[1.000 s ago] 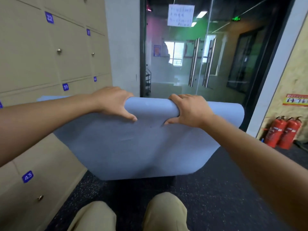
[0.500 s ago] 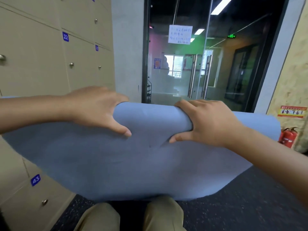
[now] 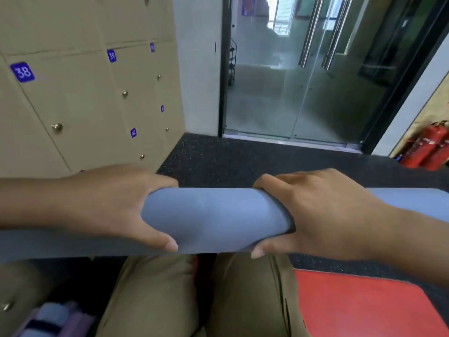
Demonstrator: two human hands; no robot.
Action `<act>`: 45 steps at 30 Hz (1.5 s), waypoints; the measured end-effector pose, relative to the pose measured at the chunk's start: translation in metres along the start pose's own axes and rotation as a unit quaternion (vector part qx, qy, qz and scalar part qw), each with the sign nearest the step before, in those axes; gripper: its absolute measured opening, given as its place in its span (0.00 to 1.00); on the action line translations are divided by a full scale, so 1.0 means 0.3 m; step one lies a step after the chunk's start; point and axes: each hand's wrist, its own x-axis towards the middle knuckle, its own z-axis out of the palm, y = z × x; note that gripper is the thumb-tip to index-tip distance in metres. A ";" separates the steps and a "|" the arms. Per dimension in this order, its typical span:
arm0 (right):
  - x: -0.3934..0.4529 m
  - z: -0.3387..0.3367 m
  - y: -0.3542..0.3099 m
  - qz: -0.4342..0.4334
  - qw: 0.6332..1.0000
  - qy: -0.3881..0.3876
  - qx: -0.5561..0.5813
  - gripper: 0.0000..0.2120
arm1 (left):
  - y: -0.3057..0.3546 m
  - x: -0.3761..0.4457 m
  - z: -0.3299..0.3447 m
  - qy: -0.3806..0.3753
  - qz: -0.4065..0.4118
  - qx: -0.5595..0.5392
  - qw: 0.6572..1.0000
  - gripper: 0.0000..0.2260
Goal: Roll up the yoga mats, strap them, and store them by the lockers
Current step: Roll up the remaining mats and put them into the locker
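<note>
Left hand wrapped round blue mat roll, thumb under, mid-frame | right hand clamped round it too, just beside | roll hung above knees, no strap seen | risk: loose ends at frame edges could spring open if either grip eased | lockers upper left, red mat lower right

Two red fire extinguishers stand at the right edge; glass doors fill the upper centre, and dark speckled flooring spreads below them.
</note>
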 end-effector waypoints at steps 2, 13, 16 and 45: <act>-0.035 0.059 -0.034 -0.015 0.999 -0.027 0.028 0.37 | -0.004 -0.026 0.081 -0.030 0.002 -0.010 1.000 0.32; -0.126 0.365 -0.116 -0.032 0.971 -0.175 0.160 0.35 | -0.013 -0.085 0.452 -0.107 0.015 -0.009 0.994 0.29; -0.139 0.420 -0.119 -0.022 0.957 -0.202 0.208 0.34 | -0.041 -0.099 0.528 -0.023 0.115 0.057 0.991 0.30; -0.106 0.573 -0.073 -0.052 0.981 -0.078 0.168 0.33 | -0.114 0.017 0.569 -0.059 0.041 -0.210 0.975 0.21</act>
